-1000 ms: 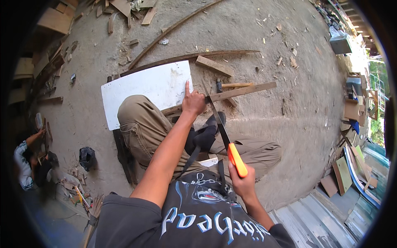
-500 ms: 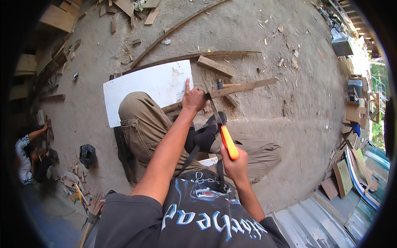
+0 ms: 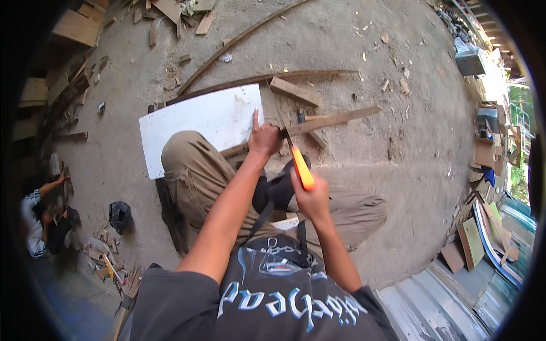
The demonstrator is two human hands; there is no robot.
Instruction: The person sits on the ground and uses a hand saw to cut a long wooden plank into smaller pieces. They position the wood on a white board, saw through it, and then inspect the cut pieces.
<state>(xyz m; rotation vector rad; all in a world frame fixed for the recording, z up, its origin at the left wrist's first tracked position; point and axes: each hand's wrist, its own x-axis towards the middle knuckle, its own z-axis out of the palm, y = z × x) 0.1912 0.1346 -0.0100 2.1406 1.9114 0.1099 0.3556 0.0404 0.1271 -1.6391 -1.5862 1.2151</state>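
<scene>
1. Floor (image 3: 421,142): dusty, gray-brown, carries the work; wood scraps (image 3: 206,21) lie toward its far left corner.
2. Metal sheets (image 3: 424,301): ribbed, at the floor's near right corner, well apart from the sawing spot.
3. Other person (image 3: 35,224): by the floor's left edge, well apart; details too small to tell.
4. White board (image 3: 205,113): left of floor center; left knee (image 3: 190,149) covers part of its near edge in view.
5. Wood strip (image 3: 341,118): brown, runs from beside that knee toward the floor's right edge.
6. Handsaw (image 3: 295,153): blade crosses the strip, tip toward the floor's far edge. Can't tell if teeth are in the wood.
7. Wood block (image 3: 296,91): near the board's far right corner.
8. Hammer (image 3: 301,116): just beyond the strip, which hides some of its handle.
9. Right hand (image 3: 313,196): grip closed around the saw's orange handle; slightly blurred.
10. Left hand (image 3: 265,138): on the strip, just left of the blade, index finger extended over the board's right edge. Underside hidden, can't tell if grip wraps the strip.
</scene>
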